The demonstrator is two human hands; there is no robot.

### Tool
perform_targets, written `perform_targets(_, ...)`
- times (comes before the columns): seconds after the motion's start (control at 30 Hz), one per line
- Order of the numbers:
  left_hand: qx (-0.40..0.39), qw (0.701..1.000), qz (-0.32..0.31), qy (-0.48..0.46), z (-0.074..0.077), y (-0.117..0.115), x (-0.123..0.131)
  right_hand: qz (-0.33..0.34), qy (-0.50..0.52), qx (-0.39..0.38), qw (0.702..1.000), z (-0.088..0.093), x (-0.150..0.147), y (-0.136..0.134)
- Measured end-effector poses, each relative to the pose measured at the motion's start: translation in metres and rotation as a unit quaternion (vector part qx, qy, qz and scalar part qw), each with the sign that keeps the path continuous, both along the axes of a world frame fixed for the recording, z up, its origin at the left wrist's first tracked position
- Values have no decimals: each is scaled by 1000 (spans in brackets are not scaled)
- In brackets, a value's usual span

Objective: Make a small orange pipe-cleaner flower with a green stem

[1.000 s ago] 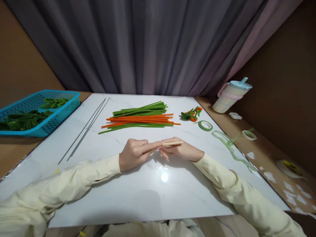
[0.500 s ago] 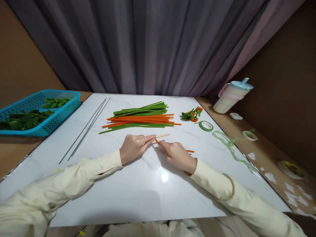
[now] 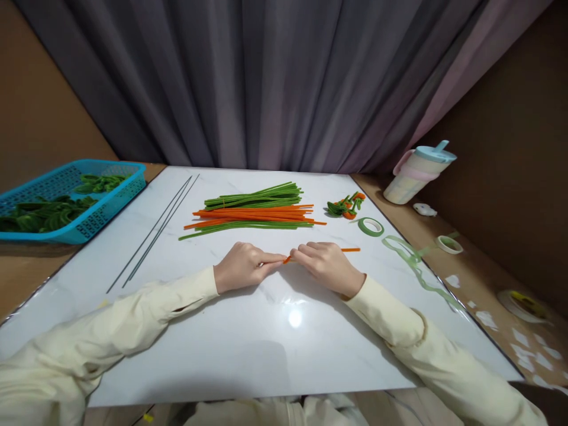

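Observation:
My left hand (image 3: 244,266) is closed in a pinch on a thin pale wooden stick, which is almost fully hidden by the fingers now. An orange pipe cleaner (image 3: 350,249) crosses at my left fingertips and runs under my right hand (image 3: 331,266), its free end sticking out to the right. The right fingers are closed on it, close beside the left fingertips. Beyond both hands lies a pile of orange pipe cleaners (image 3: 257,213), with green pipe cleaners (image 3: 261,195) behind and in front of them.
Thin dark wires (image 3: 164,231) lie at left, beside a blue basket (image 3: 110,204) of green looped pieces. At right are small orange-and-green pieces (image 3: 344,207), green tape (image 3: 370,226), a loose green strip (image 3: 417,269), a white tape roll (image 3: 449,244) and a tumbler (image 3: 412,177).
My right hand has moved up and over the stick, turning the orange pipe cleaner with it; its free end has risen. The stick's pale tip, visible before, is now covered.

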State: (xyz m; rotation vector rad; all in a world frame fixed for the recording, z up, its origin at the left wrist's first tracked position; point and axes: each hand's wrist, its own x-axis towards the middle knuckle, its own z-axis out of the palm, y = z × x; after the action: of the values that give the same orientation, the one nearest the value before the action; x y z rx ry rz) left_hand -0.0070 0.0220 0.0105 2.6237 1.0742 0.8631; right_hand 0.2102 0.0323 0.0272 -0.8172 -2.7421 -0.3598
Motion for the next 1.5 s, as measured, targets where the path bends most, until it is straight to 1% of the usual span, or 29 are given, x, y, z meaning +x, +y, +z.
perform_targets(0.07,-36,999,-19,-7,1,0,0,5,23,-119,993,1,2,5)
perform_targets(0.17,-75,996,-50,-14,4,-1,0,28,75,-286,955,2,5,12)
perform_targets(0.23,-92,993,-66,-30,5,-3,1,37,113,-359,926,2,5,15)
perform_targets(0.33,-95,990,-73,-79,4,-6,2,25,162,-434,886,3,5,16)
perform_targets(0.4,-87,988,-78,-104,2,-7,2,15,182,-497,849,5,6,17)
perform_targets(0.5,-66,986,-91,-121,-1,-10,3,21,190,-599,778,8,6,16)
perform_targets(0.57,-48,986,-87,-130,-1,-12,4,33,202,-634,746,8,6,16)
perform_targets(0.67,-20,988,-57,-142,-1,-14,5,39,235,-656,716,9,3,14)
perform_targets(0.77,8,987,-44,-157,-3,-13,5,31,247,-667,702,9,-2,10)
perform_targets(0.97,28,980,-84,-181,-9,-11,5,16,265,-684,679,5,-7,6)
perform_targets(1.03,32,978,-80,-192,-10,-10,6,8,278,-676,683,4,-8,6)
perform_targets(1.1,30,977,-60,-202,-11,-9,7,2,287,-660,694,3,-9,5)
perform_targets(1.13,26,977,-48,-205,-11,-9,8,0,291,-650,702,2,-10,5)
perform_targets(1.17,19,977,-35,-208,-10,-9,9,-4,295,-632,717,1,-11,4)
perform_targets(1.2,10,977,-23,-211,-10,-8,9,-13,299,-601,741,-1,-12,3)
perform_targets(1.27,-11,977,-2,-215,-9,-7,10,-46,296,-505,809,-5,-15,0)
perform_targets(1.33,-30,975,16,-218,-9,-6,10,-85,263,-394,877,-8,-16,-4)
perform_targets(1.37,-38,975,23,-217,-9,-5,11,-100,236,-349,901,-10,-17,-6)
perform_targets(1.43,-51,975,33,-215,-9,-5,11,-113,180,-291,933,-12,-18,-10)
perform_targets(1.5,-62,975,38,-210,-10,-5,11,-117,132,-253,951,-13,-18,-12)
